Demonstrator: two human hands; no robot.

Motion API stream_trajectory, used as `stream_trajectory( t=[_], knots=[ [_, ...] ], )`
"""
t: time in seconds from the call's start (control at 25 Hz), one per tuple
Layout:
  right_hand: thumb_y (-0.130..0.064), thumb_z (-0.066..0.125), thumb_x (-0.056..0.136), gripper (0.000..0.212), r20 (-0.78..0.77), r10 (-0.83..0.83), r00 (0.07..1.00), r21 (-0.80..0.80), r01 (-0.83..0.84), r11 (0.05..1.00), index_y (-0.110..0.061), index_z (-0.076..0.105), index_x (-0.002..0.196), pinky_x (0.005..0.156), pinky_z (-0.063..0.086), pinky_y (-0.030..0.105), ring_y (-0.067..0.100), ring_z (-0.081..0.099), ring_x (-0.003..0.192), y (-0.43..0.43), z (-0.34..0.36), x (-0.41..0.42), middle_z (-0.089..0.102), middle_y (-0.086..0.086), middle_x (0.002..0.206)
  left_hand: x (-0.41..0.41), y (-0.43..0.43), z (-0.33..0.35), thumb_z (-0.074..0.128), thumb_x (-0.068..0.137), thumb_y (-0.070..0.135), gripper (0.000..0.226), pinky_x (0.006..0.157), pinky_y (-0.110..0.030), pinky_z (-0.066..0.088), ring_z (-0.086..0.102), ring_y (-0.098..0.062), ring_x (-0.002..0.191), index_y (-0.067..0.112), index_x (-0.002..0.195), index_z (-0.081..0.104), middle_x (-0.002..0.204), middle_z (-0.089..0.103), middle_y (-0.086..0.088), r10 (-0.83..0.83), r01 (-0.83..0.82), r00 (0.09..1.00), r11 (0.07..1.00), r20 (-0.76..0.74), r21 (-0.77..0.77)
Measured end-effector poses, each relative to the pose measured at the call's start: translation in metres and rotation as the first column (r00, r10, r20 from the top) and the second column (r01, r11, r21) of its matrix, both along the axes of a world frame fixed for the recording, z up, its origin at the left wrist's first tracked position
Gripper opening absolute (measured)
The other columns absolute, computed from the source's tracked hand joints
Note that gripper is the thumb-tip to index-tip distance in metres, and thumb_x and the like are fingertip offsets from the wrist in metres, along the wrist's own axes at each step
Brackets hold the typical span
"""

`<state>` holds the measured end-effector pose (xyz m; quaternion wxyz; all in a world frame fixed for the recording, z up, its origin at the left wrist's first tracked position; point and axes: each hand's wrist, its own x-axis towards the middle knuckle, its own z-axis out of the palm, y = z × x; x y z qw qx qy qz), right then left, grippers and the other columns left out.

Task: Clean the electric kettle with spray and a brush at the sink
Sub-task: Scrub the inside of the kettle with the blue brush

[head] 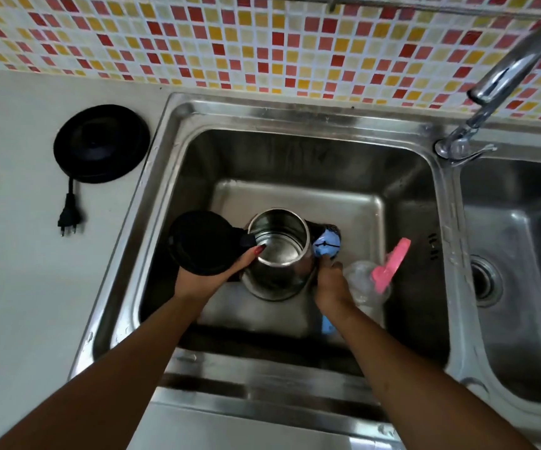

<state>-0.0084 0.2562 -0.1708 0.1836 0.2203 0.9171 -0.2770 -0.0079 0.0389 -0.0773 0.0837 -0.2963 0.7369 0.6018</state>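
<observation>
The steel electric kettle stands upright in the left sink basin with its black lid swung open to the left. My left hand grips the kettle at its handle side, fingers on the rim under the lid. My right hand holds a blue brush whose head presses against the kettle's outer right wall; the blue handle end shows below my wrist. A clear spray bottle with a pink trigger head lies in the basin just right of my right hand.
The kettle's black power base with cord and plug sits on the white counter to the left. The sink rim frames the basin. A chrome faucet rises at the right, beside a second basin with a drain.
</observation>
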Motion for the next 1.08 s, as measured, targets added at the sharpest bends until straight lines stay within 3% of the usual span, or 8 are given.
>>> stream_trajectory(
  t=[0.12, 0.2, 0.36, 0.44, 0.56, 0.72, 0.88, 1.08],
  knots=[
    [-0.002, 0.046, 0.090, 0.044, -0.179, 0.028, 0.983, -0.087, -0.045, 0.995, -0.003, 0.040, 0.134, 0.089, 0.045, 0.041, 0.040, 0.055, 0.111, 0.005, 0.050, 0.013, 0.053, 0.023, 0.124, -0.017, 0.000, 0.018, 0.091, 0.053, 0.043, 0.061, 0.093, -0.023, 0.051, 0.066, -0.001, 0.103, 0.025, 0.106, 0.069, 0.104, 0.073, 0.012, 0.000, -0.016, 0.984, 0.996, -0.177, -0.088],
    [-0.004, 0.053, 0.090, 0.044, -0.310, 0.017, 0.951, -0.113, -0.054, 0.992, -0.006, 0.050, 0.133, 0.096, 0.044, 0.039, 0.034, 0.057, 0.111, 0.015, 0.089, 0.025, 0.059, 0.018, 0.123, -0.018, -0.003, 0.044, 0.085, 0.065, 0.042, 0.032, 0.085, -0.019, 0.052, 0.068, -0.001, 0.093, 0.028, 0.090, 0.071, 0.090, 0.073, 0.013, 0.010, -0.044, 0.973, 0.989, -0.232, -0.142],
    [-0.012, 0.056, 0.091, 0.029, -0.569, -0.012, 0.823, -0.227, -0.142, 0.963, -0.014, 0.066, 0.118, 0.096, 0.048, 0.031, 0.022, 0.069, 0.098, 0.010, 0.178, 0.026, 0.073, 0.007, 0.109, -0.013, -0.013, 0.095, 0.073, 0.074, 0.054, 0.033, 0.083, -0.027, 0.050, 0.068, -0.009, 0.084, 0.023, 0.085, 0.072, 0.082, 0.073, 0.006, 0.038, -0.079, 0.972, 0.982, -0.232, -0.172],
    [-0.013, 0.059, 0.088, 0.030, -0.648, 0.146, 0.748, -0.098, -0.272, 0.957, -0.019, 0.067, 0.117, 0.079, 0.045, 0.021, 0.018, 0.070, 0.081, 0.000, 0.213, 0.039, 0.075, 0.005, 0.095, -0.015, -0.012, 0.113, 0.069, 0.078, 0.056, 0.034, 0.077, -0.027, 0.047, 0.066, -0.011, 0.078, 0.022, 0.078, 0.070, 0.077, 0.070, 0.005, 0.032, -0.078, 0.974, 0.977, -0.224, -0.199],
    [-0.028, 0.053, 0.089, 0.034, -0.641, 0.390, 0.662, 0.120, -0.415, 0.902, -0.034, 0.059, 0.122, 0.069, 0.054, 0.037, 0.019, 0.068, 0.067, 0.018, 0.220, 0.073, 0.072, 0.003, 0.081, -0.014, -0.013, 0.134, 0.066, 0.078, 0.060, 0.042, 0.076, -0.030, 0.048, 0.065, -0.014, 0.076, 0.018, 0.076, 0.070, 0.077, 0.071, 0.000, 0.044, -0.093, 0.969, 0.976, -0.242, -0.196],
    [-0.044, 0.034, 0.087, 0.045, -0.633, 0.272, 0.725, 0.075, -0.293, 0.953, -0.035, 0.052, 0.127, 0.070, 0.057, 0.047, 0.031, 0.070, 0.075, 0.036, 0.230, 0.043, 0.073, 0.008, 0.089, -0.010, -0.011, 0.155, 0.067, 0.075, 0.063, 0.051, 0.070, -0.030, 0.050, 0.065, -0.016, 0.072, 0.012, 0.081, 0.071, 0.074, 0.071, -0.003, 0.019, -0.075, 0.963, 0.977, -0.270, -0.199],
    [-0.033, 0.059, 0.084, 0.037, -0.579, 0.593, 0.559, 0.437, -0.401, 0.805, -0.033, 0.057, 0.121, 0.051, 0.057, 0.048, 0.026, 0.065, 0.052, 0.034, 0.241, 0.066, 0.068, 0.000, 0.073, -0.008, -0.001, 0.168, 0.065, 0.078, 0.062, 0.061, 0.062, -0.027, 0.047, 0.062, -0.015, 0.065, 0.001, 0.079, 0.069, 0.069, 0.068, -0.006, 0.008, -0.078, 0.957, 0.970, -0.291, -0.232],
    [-0.024, 0.072, 0.078, 0.044, -0.479, 0.611, 0.630, 0.579, -0.296, 0.759, -0.030, 0.059, 0.120, 0.040, 0.054, 0.041, 0.035, 0.064, 0.049, 0.039, 0.262, 0.038, 0.066, 0.006, 0.074, -0.005, 0.008, 0.176, 0.065, 0.079, 0.062, 0.054, 0.068, -0.032, 0.050, 0.064, -0.018, 0.067, 0.009, 0.071, 0.068, 0.069, 0.070, -0.008, -0.065, -0.026, 0.940, 0.965, -0.336, -0.260]
  ],
)
